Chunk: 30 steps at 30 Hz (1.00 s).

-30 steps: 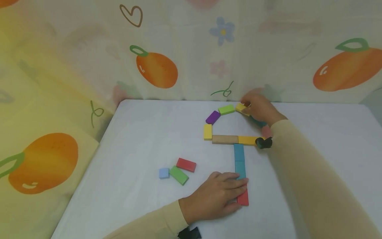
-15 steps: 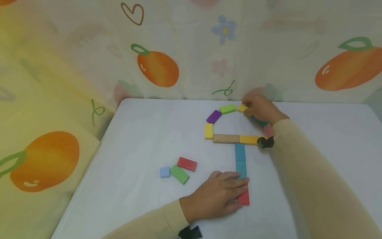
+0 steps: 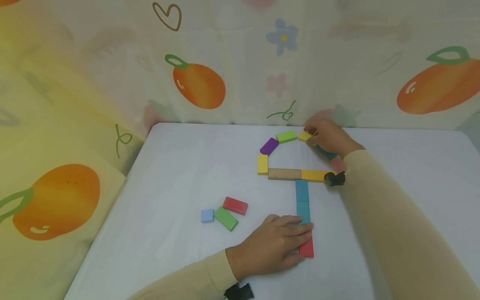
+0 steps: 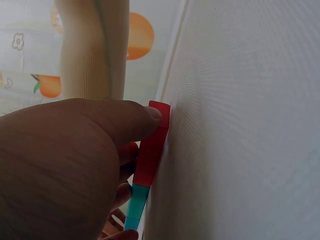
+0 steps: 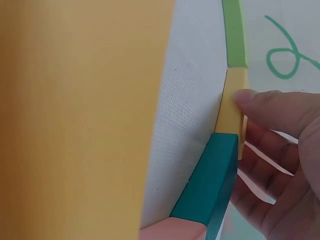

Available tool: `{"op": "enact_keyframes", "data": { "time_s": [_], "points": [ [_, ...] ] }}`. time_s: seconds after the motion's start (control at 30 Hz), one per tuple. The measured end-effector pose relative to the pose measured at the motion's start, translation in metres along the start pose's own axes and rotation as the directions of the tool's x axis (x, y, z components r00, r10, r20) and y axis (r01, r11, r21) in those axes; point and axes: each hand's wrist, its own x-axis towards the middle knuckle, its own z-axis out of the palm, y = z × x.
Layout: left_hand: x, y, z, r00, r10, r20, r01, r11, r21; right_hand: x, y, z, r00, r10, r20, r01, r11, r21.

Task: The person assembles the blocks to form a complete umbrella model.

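My right hand (image 3: 328, 135) is at the back of the ring of flat blocks. It pinches a yellow block (image 5: 231, 102), thumb on the upper face and fingers behind. This block's ends adjoin a light green block (image 5: 235, 37) and a dark teal block (image 5: 207, 177). My left hand (image 3: 271, 246) rests its fingers over the near part of a straight row. Under them lie a red block (image 3: 306, 248) and part of a blue block (image 3: 303, 210); the thumb touches the red block's near end (image 4: 157, 116). Another blue block (image 3: 301, 190) continues the row.
A purple block (image 3: 269, 146), another yellow block (image 3: 263, 164), a tan block (image 3: 284, 174), an orange-yellow block (image 3: 312, 175) and a pink block (image 3: 338, 164) form the ring's other parts. Loose blocks lie left: red (image 3: 235, 206), green (image 3: 226, 218), light blue (image 3: 207, 216). A patterned cloth (image 3: 240, 75) hangs behind the table.
The head view has shifted slightly. Both hands stay in place, the right one at the yellow block and the left one over the row, and the blocks keep their arrangement.
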Motion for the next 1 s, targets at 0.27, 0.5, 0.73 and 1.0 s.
{"op": "enact_keyframes", "data": {
  "time_s": [0.27, 0.5, 0.73, 1.0],
  "points": [
    [-0.001, 0.000, 0.001, 1.000, -0.002, 0.001, 0.002, 1.000, -0.008, 0.001, 0.002, 0.002, 1.000, -0.012, 0.004, 0.012, 1.000, -0.001],
    [0.000, 0.000, 0.001, 1.000, 0.002, -0.003, -0.002, 1.000, -0.006, 0.006, -0.006, 0.001, 0.998, -0.057, 0.001, 0.057, 0.998, -0.007],
    [0.000, -0.001, 0.003, 1.000, -0.002, -0.010, 0.002, 1.000, -0.008, 0.018, -0.023, 0.004, 0.996, -0.076, 0.044, 0.079, 0.995, -0.065],
    [0.000, -0.001, 0.002, 1.000, -0.011, -0.001, 0.011, 1.000, -0.018, 0.032, -0.030, 0.011, 0.987, -0.143, 0.078, 0.154, 0.975, -0.161]
  ]
}}
